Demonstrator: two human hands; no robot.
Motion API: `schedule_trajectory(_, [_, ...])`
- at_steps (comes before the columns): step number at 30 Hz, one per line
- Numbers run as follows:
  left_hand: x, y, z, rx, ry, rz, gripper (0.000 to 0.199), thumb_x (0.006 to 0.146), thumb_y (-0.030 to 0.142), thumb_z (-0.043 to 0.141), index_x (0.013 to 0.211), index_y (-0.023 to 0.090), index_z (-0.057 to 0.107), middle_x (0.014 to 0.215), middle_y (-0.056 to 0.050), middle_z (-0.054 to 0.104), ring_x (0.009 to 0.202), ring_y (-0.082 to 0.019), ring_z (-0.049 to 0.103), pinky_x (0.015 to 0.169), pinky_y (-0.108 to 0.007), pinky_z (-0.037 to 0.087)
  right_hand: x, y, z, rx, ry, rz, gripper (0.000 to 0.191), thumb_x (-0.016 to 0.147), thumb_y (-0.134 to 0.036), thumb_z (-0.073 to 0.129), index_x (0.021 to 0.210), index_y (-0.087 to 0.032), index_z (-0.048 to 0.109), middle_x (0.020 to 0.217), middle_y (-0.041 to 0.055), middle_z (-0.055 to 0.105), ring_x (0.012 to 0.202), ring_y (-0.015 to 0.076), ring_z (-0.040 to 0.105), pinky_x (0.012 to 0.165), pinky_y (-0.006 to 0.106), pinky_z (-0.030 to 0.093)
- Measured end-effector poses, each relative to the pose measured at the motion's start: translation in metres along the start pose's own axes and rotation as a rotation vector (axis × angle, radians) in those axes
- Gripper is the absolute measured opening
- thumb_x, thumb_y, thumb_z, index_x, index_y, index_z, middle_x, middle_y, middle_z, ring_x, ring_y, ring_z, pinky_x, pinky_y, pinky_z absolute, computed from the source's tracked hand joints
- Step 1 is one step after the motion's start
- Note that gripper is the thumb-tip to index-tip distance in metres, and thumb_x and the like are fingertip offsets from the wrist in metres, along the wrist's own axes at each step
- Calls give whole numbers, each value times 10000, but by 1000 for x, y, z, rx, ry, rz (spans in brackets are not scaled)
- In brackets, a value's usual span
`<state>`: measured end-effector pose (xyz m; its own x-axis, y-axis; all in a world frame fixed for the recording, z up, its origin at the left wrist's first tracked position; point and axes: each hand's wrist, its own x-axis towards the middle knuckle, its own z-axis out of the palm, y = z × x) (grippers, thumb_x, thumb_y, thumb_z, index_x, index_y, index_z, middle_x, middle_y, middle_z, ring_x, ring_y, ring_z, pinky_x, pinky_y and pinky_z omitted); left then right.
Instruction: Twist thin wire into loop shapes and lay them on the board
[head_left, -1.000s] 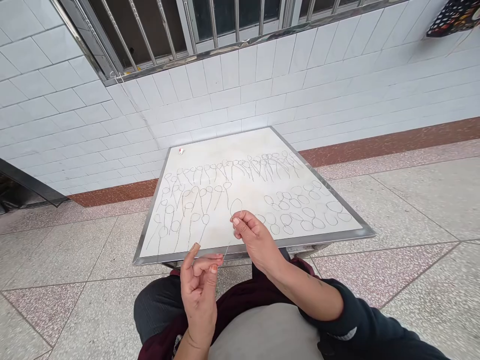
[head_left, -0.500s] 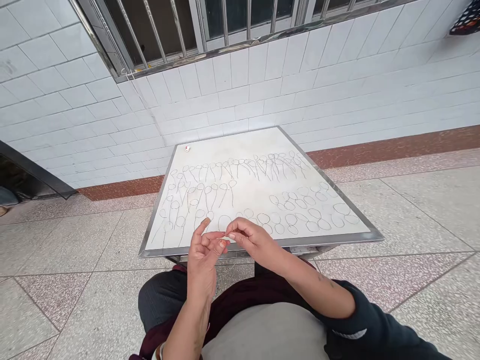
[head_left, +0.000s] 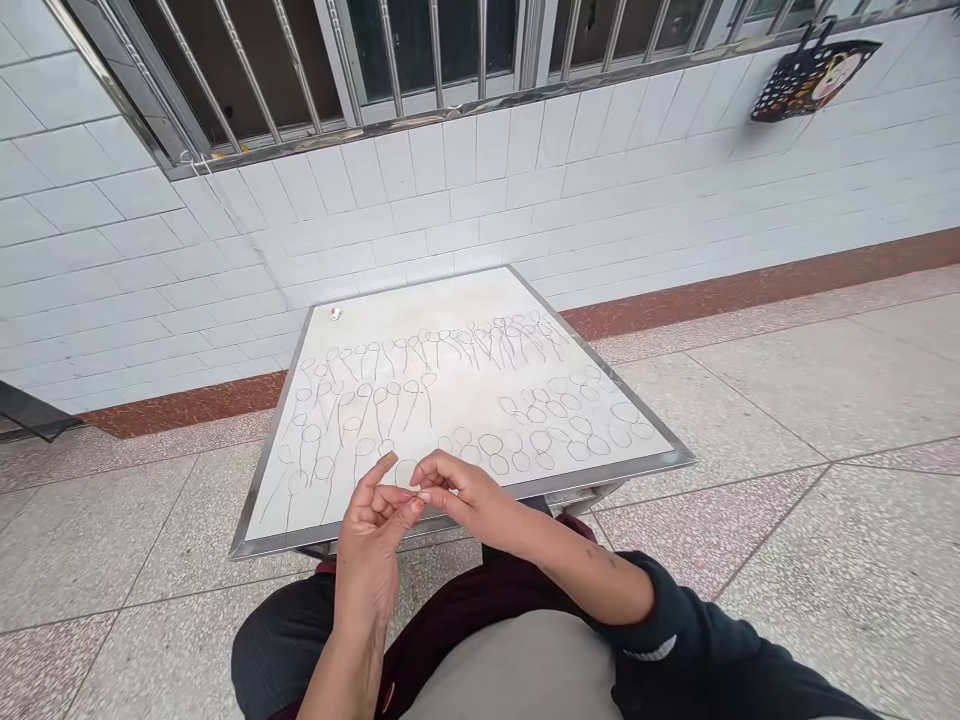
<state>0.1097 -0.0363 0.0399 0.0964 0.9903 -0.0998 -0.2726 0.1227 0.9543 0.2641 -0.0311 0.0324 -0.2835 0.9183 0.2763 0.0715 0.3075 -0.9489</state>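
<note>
My left hand [head_left: 379,510] and my right hand [head_left: 457,495] meet fingertip to fingertip over the table's near edge. Each pinches with thumb and forefinger; whatever sits between the tips is too small and thin to make out. A bandage-like tan wrap covers one raised left fingertip. Just behind the fingers shows a thin dark loop [head_left: 406,472]; whether it lies on the table or is held I cannot tell. Plain thin loops [head_left: 491,442] lie at the table's right. Loops with long straight tails [head_left: 427,385] lie in rows across its middle and left.
The white table [head_left: 465,400] has a metal rim and stands against a white tiled wall [head_left: 420,220]. A small white-and-red object [head_left: 335,314] rests at its far left corner. Above are barred windows [head_left: 435,60]. A dotted black bag [head_left: 814,75] hangs at right.
The view has swung to the right, bringing the bag into sight. My hands remain pinched together, with the right thumb now closer to the left thumb tip.
</note>
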Motion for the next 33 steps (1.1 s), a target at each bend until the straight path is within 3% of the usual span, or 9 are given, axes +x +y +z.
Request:
schedule_trajectory(4, [1,3,7,8,52,24,613,654,235,783,1228,219,568,655,53,596,786,-141,622,885,-338,460,0,2,-1,84,-27,18,186,918,-327,475,1064,-240,553,844,-7,521,748,121,472,687,257,399])
schedule_trajectory(7, [-2,4,13,28,98,63,619,653,253,782,1233,218,568,662,52,598,823,-163,645,902,-361,467,0,4,3,135,30,27,209,928,-377,458,1014,-231,579,809,-12,513,709,114,460,673,252,398])
schedule_trajectory(11, [-4,3,17,60,131,98,600,660,247,779,1222,223,571,704,43,627,726,-140,637,813,-328,506,1,7,8,196,86,55,223,910,-406,489,952,-217,599,817,-9,526,686,107,469,668,250,410])
schedule_trajectory(27, [2,-13,0,-15,11,103,547,741,215,718,1258,236,539,817,16,635,677,-93,592,738,-261,481,1,2,6,304,-4,128,285,910,-434,488,889,-183,620,767,4,593,699,122,509,669,265,411])
schedule_trajectory(33, [0,-11,3,-19,63,110,513,747,215,711,1234,222,551,767,20,624,684,-102,586,715,-262,482,0,7,9,293,89,151,264,887,-442,516,1034,-224,545,851,-9,532,707,109,499,684,265,444])
